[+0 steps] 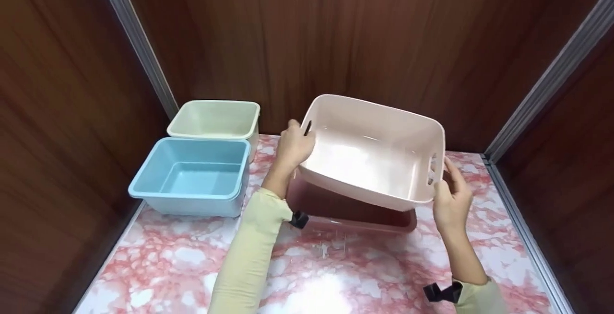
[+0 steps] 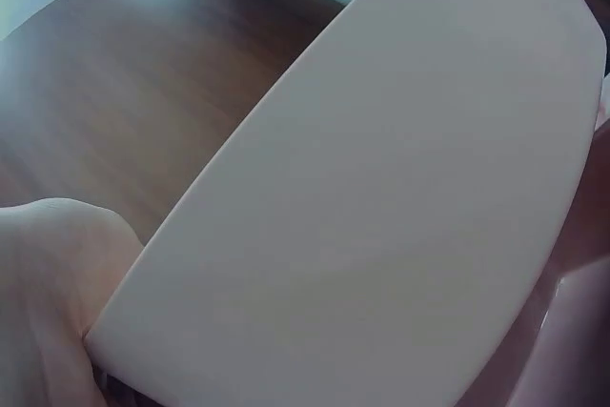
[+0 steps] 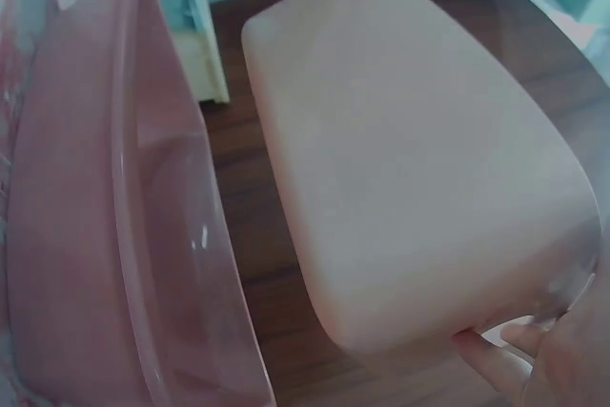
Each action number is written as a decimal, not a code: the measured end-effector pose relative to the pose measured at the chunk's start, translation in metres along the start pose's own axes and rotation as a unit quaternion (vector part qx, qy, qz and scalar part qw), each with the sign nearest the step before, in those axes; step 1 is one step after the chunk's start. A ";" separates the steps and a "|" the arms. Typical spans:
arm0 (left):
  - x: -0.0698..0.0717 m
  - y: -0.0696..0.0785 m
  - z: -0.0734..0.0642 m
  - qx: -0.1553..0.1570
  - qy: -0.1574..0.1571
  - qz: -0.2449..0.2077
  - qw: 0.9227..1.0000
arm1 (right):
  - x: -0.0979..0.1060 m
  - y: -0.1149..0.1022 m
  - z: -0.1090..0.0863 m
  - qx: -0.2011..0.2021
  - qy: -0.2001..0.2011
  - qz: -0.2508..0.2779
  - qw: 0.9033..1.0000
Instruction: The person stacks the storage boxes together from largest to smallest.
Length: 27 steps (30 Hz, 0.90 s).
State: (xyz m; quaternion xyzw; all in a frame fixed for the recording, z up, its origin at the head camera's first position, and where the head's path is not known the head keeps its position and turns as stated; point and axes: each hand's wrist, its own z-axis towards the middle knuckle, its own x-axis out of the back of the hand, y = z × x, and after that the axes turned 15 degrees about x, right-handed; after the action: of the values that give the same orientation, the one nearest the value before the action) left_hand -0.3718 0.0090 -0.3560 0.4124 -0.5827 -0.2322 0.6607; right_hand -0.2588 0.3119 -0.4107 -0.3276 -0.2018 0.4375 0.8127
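A pale pink plastic storage bin point(image 1: 374, 112) is held tilted in the air, its open top facing me in the head view. My left hand point(image 1: 295, 144) grips its left end at the slotted handle. The right end is gripped by my right hand point(image 1: 452, 203), whose fingers reach the handle slot in the right wrist view. Below it sits a dusty-rose bin point(image 1: 360, 224) on the table, partly covered by the pale one in the head view. From the right wrist, a gap shows between the two bins. The pale bin's outer wall point(image 2: 362, 169) fills much of the left wrist view.
On the left stands a light blue bin point(image 1: 192, 196), with a pale green bin point(image 1: 254, 127) right behind it. The tabletop point(image 1: 168, 261) has a red-and-white marbled pattern. Brown wood-grain panels point(image 1: 345, 31) with metal edge strips point(image 1: 139, 40) enclose the back and sides.
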 end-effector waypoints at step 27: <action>-0.006 -0.069 0.030 0.025 -0.051 0.054 0.997 | -0.034 0.035 0.017 -0.192 -0.222 0.015 0.956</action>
State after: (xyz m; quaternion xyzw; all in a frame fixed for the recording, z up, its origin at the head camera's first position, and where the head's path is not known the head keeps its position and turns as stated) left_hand -0.3896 -0.0329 -0.4161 0.3843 -0.6430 -0.2020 0.6309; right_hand -0.3077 0.3029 -0.4253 -0.3749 -0.4529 0.4641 0.6626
